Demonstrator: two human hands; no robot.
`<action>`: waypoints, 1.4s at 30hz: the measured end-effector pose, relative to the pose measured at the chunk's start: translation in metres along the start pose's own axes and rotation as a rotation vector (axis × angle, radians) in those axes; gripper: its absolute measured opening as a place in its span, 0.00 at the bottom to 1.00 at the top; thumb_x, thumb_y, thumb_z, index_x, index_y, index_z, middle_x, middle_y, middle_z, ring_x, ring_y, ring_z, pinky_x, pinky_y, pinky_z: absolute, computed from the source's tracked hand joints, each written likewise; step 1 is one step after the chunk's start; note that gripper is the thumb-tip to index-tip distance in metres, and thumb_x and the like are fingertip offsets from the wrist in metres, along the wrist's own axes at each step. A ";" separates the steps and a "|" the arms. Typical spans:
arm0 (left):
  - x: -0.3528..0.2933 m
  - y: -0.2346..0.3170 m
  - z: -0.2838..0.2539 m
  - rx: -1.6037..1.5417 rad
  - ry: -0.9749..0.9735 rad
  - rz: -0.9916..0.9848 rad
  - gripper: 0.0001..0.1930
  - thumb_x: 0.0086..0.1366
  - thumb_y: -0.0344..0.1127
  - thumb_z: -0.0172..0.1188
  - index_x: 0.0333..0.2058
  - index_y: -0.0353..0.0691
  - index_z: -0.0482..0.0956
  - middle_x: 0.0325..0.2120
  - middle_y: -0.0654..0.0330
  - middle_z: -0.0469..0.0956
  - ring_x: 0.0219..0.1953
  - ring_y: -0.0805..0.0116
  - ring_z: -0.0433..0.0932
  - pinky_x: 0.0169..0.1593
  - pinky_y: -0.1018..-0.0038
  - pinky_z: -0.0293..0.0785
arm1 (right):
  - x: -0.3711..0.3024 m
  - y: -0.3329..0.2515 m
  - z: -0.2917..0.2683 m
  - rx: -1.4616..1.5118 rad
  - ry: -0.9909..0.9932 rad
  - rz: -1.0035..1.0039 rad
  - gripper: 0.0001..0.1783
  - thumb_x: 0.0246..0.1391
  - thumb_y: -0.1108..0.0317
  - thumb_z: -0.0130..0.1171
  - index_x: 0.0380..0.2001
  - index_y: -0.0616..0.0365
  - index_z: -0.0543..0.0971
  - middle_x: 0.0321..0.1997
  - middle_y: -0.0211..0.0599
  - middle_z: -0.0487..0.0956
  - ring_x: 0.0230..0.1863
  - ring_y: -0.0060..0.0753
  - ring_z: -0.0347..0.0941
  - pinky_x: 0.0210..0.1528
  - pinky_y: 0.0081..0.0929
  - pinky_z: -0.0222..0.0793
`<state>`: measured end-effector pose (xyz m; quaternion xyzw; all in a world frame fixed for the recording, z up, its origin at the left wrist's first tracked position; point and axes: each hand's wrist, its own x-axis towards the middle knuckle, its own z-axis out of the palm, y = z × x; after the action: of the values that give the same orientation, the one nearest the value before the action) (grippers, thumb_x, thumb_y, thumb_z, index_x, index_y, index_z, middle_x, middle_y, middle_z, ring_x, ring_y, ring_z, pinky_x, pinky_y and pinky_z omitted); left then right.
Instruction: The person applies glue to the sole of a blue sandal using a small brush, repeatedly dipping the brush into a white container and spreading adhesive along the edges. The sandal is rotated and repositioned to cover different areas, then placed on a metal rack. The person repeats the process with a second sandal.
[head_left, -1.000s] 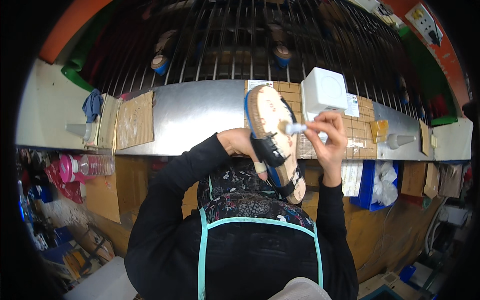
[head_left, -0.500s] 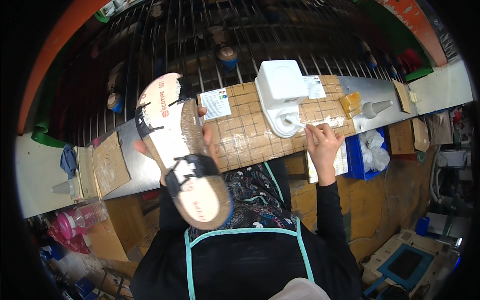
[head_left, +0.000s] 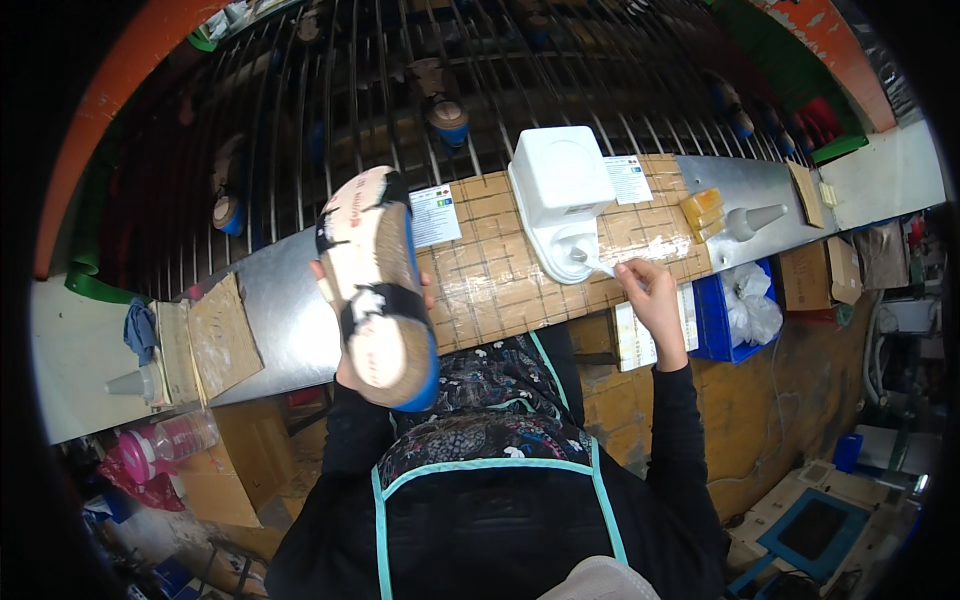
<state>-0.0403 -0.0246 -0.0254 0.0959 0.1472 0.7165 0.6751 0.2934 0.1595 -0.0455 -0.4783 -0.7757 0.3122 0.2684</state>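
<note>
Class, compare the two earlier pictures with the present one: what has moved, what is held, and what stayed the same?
The right hand left the shoe sole and carried its small white brush rightward to the white container on the bench. The left hand swung the shoe leftward, sole still facing up. Both hands kept their grip; the container stayed on the bench.

In my left hand [head_left: 345,330] the shoe sole [head_left: 375,290] shows tan, crossed by black patches and edged in bright blue. Near my right hand [head_left: 655,305] the brush [head_left: 600,265] is white, and so is the container [head_left: 560,200] just beyond it. The board [head_left: 490,270] between my hands is brown with a pale grid. My sleeves are black, my apron [head_left: 480,520] black with teal trim.
</note>
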 end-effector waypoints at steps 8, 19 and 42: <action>0.023 -0.046 0.020 0.595 0.273 0.092 0.42 0.64 0.70 0.43 0.58 0.34 0.66 0.47 0.53 0.77 0.44 0.70 0.79 0.47 0.75 0.78 | 0.001 -0.050 0.017 0.364 0.025 -0.009 0.07 0.51 0.70 0.67 0.33 0.61 0.83 0.26 0.27 0.79 0.30 0.16 0.71 0.35 0.19 0.60; 0.019 -0.049 0.040 0.939 0.120 0.200 0.38 0.64 0.67 0.51 0.49 0.29 0.74 0.40 0.54 0.78 0.43 0.71 0.75 0.47 0.75 0.71 | -0.022 -0.144 0.039 0.388 0.226 -0.291 0.10 0.46 0.72 0.69 0.35 0.55 0.86 0.35 0.28 0.74 0.27 0.16 0.66 0.40 0.19 0.55; 0.006 -0.029 0.043 1.134 0.062 0.245 0.42 0.60 0.70 0.52 0.50 0.28 0.72 0.40 0.53 0.78 0.43 0.69 0.77 0.47 0.75 0.74 | 0.008 -0.152 0.027 0.188 0.242 -0.562 0.12 0.42 0.71 0.72 0.34 0.54 0.86 0.35 0.29 0.75 0.29 0.20 0.68 0.40 0.23 0.55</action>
<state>0.0013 -0.0141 0.0042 0.4379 0.5153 0.6013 0.4257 0.1834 0.1075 0.0499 -0.2519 -0.8077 0.2372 0.4774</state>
